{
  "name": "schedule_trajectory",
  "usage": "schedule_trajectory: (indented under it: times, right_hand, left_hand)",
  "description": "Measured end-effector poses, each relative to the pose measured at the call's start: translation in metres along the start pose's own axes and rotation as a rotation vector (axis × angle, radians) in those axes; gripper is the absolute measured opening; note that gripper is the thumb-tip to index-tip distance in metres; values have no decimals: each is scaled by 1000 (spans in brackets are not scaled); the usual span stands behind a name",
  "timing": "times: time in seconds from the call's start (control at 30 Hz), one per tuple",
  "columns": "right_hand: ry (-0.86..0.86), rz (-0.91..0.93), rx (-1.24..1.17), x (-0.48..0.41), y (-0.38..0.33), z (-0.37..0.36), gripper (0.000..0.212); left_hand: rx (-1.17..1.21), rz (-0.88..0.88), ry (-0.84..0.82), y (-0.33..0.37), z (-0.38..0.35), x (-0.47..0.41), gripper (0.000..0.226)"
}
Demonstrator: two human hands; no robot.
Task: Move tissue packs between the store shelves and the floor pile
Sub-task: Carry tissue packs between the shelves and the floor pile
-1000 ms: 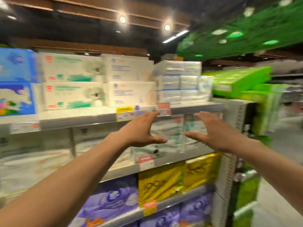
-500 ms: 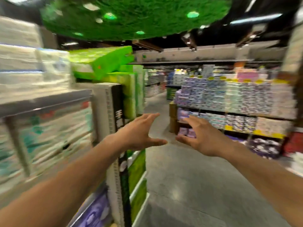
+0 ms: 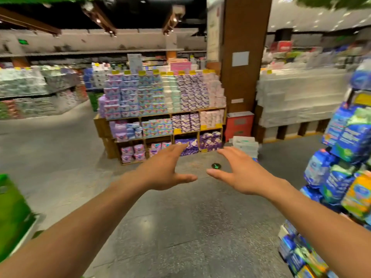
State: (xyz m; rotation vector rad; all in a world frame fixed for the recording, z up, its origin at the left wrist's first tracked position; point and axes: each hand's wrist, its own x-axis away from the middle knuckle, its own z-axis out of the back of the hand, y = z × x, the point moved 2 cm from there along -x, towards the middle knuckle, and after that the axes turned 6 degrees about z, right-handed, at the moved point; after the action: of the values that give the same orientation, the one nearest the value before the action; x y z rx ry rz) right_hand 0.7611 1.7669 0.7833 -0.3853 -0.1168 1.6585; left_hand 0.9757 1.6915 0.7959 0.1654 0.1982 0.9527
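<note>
Both hands, left hand [image 3: 164,173] and right hand [image 3: 244,175], reach out empty with fingers spread. The small white floor pile of tissue packs [image 3: 246,146] sits far right by the brown pillar [image 3: 244,53]; a hurried grab could topple it.

We are standing in a shop, in the paper-goods aisle of a supermarket. At the centre of the frame a wooden display stand [image 3: 160,125] holds tight rows of packaged goods in purple, blue and white, with yellow price tags [image 3: 177,131] on its edges. More stocked shelves [image 3: 30,91] run along the left, a rack of blue packs [image 3: 341,149] fills the right edge, and a small pile of tissue packs [image 3: 246,145] sits on the polished grey floor [image 3: 180,227] beside a brown pillar [image 3: 241,53].
</note>
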Motion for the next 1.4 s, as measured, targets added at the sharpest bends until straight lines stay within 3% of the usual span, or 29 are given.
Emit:
schedule_trajectory:
  times: [0.13,0.3,0.57,0.8,1.2,1.4]
  right_hand:
    - [-13,-85,-16,-43,97,3,96]
    - [-21,-180,-28,-102,204,19,121]
    - [-75,-328,-14,-203,342,7,119]
    - [-124,-409,-50,-345,441,-23,84]
    - [-23,-562,-142,-548,614,-6,52]
    - [-52,-618,-177,-622,754,-22,54]
  left_hand:
    - [24,-72,-48,32,-40,-109,107]
    - [77,-126,-101,66,-73,-235,109]
    - [176,-184,-191,67,-137,-414,105]
    - [245,-227,-238,29,-195,-596,104]
    - [170,-343,-317,29,-236,-923,105]
    - [155,-404,-342,58,-298,-1074,107]
